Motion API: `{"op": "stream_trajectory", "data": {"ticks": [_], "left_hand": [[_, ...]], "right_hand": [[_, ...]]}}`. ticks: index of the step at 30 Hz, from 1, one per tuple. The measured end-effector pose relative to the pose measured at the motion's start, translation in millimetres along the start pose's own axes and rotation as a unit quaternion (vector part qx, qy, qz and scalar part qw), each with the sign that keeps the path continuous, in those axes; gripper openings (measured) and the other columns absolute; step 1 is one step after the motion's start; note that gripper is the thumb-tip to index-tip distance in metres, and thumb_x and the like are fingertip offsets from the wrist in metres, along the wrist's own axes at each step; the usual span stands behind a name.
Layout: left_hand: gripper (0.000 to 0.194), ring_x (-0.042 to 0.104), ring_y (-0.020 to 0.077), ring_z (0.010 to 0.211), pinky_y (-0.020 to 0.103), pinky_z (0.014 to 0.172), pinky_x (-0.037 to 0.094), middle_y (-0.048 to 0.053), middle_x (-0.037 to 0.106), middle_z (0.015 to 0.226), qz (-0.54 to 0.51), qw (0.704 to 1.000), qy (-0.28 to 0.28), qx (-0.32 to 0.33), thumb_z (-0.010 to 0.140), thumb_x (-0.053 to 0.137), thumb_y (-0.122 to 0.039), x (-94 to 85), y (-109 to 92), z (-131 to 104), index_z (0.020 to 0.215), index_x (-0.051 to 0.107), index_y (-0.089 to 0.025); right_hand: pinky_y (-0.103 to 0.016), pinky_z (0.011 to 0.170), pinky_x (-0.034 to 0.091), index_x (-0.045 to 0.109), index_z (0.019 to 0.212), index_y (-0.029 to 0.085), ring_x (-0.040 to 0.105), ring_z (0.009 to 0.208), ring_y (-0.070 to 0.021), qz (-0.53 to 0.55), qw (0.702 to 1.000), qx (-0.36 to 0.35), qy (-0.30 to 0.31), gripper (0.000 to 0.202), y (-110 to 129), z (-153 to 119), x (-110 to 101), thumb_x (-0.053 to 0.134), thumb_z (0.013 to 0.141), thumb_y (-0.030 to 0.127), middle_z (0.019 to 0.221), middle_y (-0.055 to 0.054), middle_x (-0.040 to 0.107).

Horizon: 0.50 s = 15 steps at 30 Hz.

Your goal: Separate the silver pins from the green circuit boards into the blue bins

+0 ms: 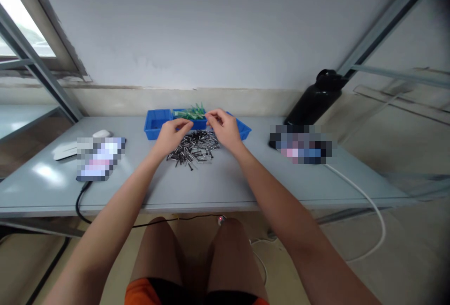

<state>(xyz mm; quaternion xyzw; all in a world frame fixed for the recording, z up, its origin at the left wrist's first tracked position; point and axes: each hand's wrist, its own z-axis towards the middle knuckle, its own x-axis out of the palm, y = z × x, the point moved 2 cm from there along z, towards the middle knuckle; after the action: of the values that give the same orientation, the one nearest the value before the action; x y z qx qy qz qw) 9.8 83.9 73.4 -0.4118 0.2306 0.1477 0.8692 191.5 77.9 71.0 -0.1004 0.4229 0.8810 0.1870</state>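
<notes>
Whether the left hand (172,132) or right hand (221,126) pinches anything is too small to tell. Both hands cover parts of the blue tray (156,124). Two items on the bench (228,183) are pixelated.

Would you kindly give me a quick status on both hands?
Left hand and right hand over the pile of screws, fingers pinched; what they hold is too small to tell. Blue trays just behind. Nothing in the way.

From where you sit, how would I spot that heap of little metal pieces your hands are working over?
Find the grey table, then the blue trays at its far middle edge. Just in front of them lies the pile of dark metal pins, between the left hand and right hand. It alone lies loose on the tabletop, dark and shiny.
</notes>
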Motion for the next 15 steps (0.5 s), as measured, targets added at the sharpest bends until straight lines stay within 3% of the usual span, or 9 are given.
{"op": "stream_trajectory", "data": {"ticks": [4, 10, 15], "left_hand": [[0.027, 0.066, 0.0180, 0.089, 0.029, 0.076, 0.054, 0.006, 0.073, 0.097, -0.035, 0.999, 0.002, 0.010, 0.089, 0.053, -0.034, 8.2, -3.0, -3.2, 0.103, 0.070, -0.018], [0.015, 0.066, 0.0167, 0.087, 0.027, 0.074, 0.054, 0.005, 0.072, 0.093, -0.018, 0.999, -0.039, 0.019, 0.084, 0.060, -0.027, 5.3, -7.0, -2.4, 0.090, 0.070, -0.018], [0.011, 0.066, 0.0142, 0.077, 0.025, 0.070, 0.053, 0.004, 0.071, 0.086, -0.003, 0.999, -0.030, 0.015, 0.083, 0.060, -0.023, 3.5, -1.4, -0.8, 0.088, 0.066, -0.017]], "right_hand": [[-0.028, 0.067, 0.044, 0.061, 0.084, 0.020, 0.058, 0.069, -0.0143, -0.004, 1.000, -0.014, 0.001, 0.024, 3.7, -4.2, 7.4, 0.050, 0.088, 0.041, 0.075, -0.002, 0.065], [-0.027, 0.064, 0.041, 0.060, 0.081, 0.020, 0.055, 0.064, -0.0130, -0.060, 0.992, -0.051, 0.099, 0.021, 7.5, -10.4, 19.3, 0.052, 0.088, 0.037, 0.075, -0.002, 0.065], [-0.028, 0.067, 0.042, 0.060, 0.105, 0.019, 0.056, 0.069, -0.0142, -0.082, 0.989, -0.075, 0.097, 0.025, 4.3, -6.2, 10.4, 0.054, 0.087, 0.036, 0.081, -0.003, 0.065]]}}
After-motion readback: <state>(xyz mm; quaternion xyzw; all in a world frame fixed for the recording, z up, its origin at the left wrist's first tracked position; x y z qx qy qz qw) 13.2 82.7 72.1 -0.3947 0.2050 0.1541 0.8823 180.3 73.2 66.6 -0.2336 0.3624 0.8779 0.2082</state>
